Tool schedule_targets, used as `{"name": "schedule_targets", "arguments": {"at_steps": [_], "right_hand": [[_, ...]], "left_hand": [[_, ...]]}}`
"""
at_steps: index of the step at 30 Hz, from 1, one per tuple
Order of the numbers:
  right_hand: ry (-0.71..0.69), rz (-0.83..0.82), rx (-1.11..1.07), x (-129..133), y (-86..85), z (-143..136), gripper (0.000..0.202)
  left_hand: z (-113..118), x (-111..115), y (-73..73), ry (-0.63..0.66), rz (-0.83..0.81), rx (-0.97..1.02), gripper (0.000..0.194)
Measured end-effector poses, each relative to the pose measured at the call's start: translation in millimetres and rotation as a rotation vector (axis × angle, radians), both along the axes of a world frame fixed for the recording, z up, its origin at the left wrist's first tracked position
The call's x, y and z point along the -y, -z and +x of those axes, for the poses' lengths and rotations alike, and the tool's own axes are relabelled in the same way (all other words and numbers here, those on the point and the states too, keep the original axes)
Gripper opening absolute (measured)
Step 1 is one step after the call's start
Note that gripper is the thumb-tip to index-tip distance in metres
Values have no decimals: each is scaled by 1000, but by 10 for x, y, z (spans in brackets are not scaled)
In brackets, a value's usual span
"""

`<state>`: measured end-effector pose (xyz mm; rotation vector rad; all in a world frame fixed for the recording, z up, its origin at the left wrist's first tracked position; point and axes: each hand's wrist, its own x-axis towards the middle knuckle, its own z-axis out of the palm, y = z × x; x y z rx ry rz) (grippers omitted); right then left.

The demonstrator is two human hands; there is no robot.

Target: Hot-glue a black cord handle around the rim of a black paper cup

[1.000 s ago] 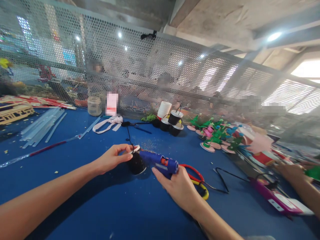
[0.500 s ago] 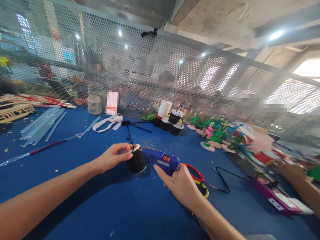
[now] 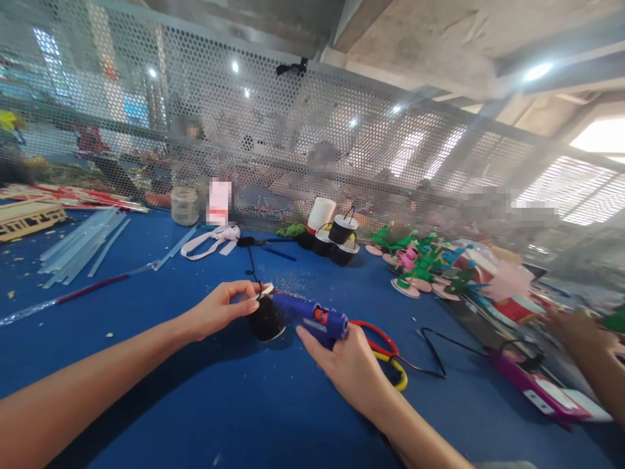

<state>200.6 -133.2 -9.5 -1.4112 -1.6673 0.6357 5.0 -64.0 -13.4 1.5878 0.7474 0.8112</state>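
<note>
My left hand (image 3: 225, 309) pinches the white rim of a small paper cup (image 3: 266, 318) wrapped in black, which is tilted on the blue table. A black cord (image 3: 252, 264) runs up from the cup beside my fingertips. Wrapped round the handle of a blue glue gun (image 3: 312, 317), my right hand (image 3: 352, 366) keeps its nozzle at the cup's rim. Whether the nozzle touches the rim I cannot tell.
Behind stand black-wrapped cups (image 3: 343, 228) and a white cup stack (image 3: 321, 213). Glue sticks (image 3: 83, 244) lie left. Scissors (image 3: 390, 355) and a purple power strip (image 3: 540, 387) are right, near another person's hand (image 3: 581, 332). Green and pink craft pieces (image 3: 415, 264) sit at back right.
The glue gun and my right hand have shifted slightly left, toward the cup. My left hand keeps its hold on the cup. The other person's hand has moved a little.
</note>
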Motion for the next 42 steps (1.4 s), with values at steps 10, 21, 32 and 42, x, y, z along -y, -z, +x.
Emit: {"name": "schedule_targets", "arguments": {"at_steps": [10,21,32,42], "right_hand": [[51,-34,12,12,-49,-14,18],[-13,-33,2,26,-96,-3,16],[31,-43,21,10,-36,20,17],[52,-140,-3,31,-93,19,16]], "left_hand": [[2,13,5,10,0,25,20],[1,12,4,5,-3,33,20],[1,8,-1,21,-8,29,21],[-11,-5,8,39,-40,54,21]]}}
